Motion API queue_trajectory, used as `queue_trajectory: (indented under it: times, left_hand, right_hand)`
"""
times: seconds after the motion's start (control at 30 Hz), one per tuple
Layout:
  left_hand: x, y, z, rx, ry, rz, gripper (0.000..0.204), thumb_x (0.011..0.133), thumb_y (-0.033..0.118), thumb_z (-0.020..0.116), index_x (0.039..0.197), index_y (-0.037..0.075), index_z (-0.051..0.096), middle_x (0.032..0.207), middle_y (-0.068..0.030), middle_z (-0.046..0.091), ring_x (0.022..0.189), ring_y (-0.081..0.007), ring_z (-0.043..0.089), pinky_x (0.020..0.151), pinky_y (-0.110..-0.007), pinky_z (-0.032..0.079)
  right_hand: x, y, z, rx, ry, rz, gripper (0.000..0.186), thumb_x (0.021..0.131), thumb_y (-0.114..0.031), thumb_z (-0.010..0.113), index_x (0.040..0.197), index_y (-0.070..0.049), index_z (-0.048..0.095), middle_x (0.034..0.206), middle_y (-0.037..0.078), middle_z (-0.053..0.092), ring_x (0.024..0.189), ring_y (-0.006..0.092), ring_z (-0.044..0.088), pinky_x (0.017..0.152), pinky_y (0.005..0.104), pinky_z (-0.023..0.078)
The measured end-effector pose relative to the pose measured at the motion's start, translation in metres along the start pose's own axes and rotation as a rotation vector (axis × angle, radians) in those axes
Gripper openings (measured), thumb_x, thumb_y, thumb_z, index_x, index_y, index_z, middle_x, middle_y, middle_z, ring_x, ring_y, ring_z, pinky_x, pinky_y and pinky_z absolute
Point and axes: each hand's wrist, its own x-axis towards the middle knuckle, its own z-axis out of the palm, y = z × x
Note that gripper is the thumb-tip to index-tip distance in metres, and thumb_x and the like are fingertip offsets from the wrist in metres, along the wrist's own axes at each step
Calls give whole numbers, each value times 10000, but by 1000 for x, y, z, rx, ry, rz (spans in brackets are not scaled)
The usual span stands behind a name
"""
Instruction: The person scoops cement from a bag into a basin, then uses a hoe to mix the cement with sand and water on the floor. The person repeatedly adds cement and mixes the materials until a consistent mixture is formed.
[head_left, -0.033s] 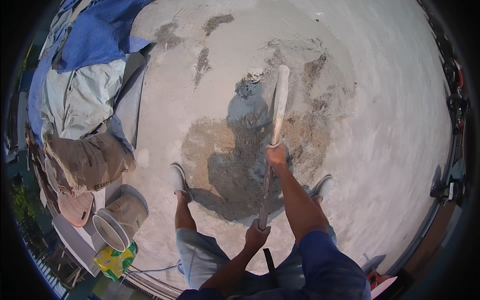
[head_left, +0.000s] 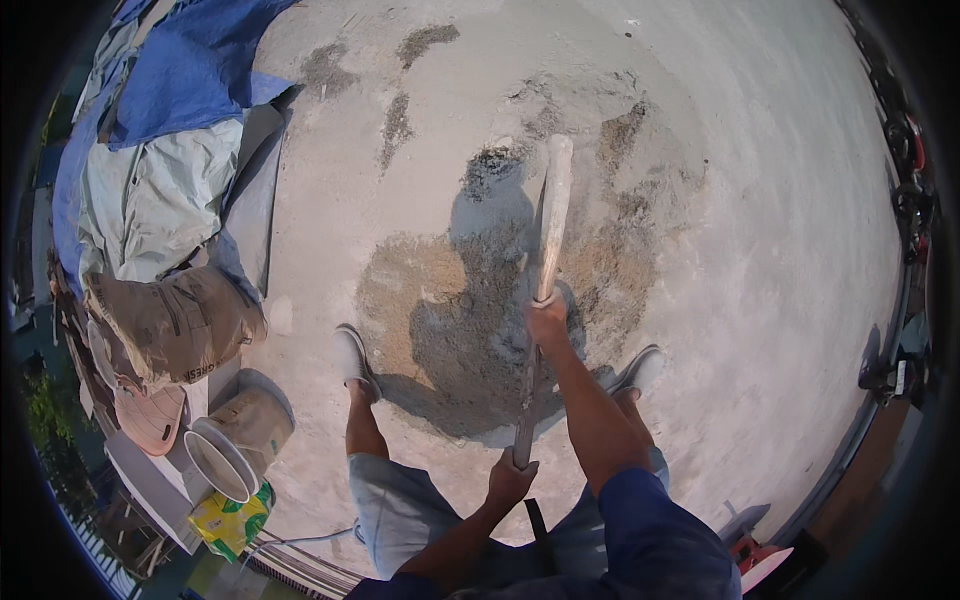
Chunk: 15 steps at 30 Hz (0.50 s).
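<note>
A long wooden handle (head_left: 553, 215), pale and thick at its far end and darker toward me, slants away over a patch of sandy grey mix (head_left: 400, 300) on the concrete. My right hand (head_left: 547, 322) is wrapped round it about midway. Lower down, close to my body, my left hand (head_left: 512, 478) closes round its near end. No blade or tool head can be made out, so the kind of tool is unclear. My shadow covers the middle of the mix, and a darker crumbly spot (head_left: 497, 165) lies beside the handle's far end.
My shoes (head_left: 356, 362) stand either side of the mix. At left are blue tarpaulin (head_left: 190, 75), a whitish sheet (head_left: 155, 200), a brown sack (head_left: 175, 320), a tipped dusty bucket (head_left: 245, 430) and a yellow-green bag (head_left: 230, 520). Motorbikes (head_left: 910, 205) line the right edge.
The whole view has shifted slightly, and the handle's far end sits a touch lower and to the left. Both hands keep their places on it.
</note>
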Motion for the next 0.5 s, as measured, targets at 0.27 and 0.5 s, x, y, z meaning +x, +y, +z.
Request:
queue_trajectory:
  times: [0.27, 0.5]
  left_hand:
    - [-52, -134, 54, 427, -563, -109, 512, 750, 530, 742, 917, 49, 692, 865, -164, 705, 853, -339, 692, 755, -467, 536]
    - [108, 160, 37, 391, -267, 323, 587, 746, 493, 760, 1120, 50, 669, 962, -206, 705, 942, -374, 676, 826, -470, 513]
  right_hand:
    - [-145, 36, -92, 393, -47, 329, 308, 788, 6, 666, 1036, -10, 484, 648, 53, 543, 446, 178, 551, 385, 321, 438]
    - [59, -99, -232, 577, 279, -86, 324, 874, -67, 662, 1087, -40, 419, 768, 81, 552, 496, 172, 565, 425, 309, 472]
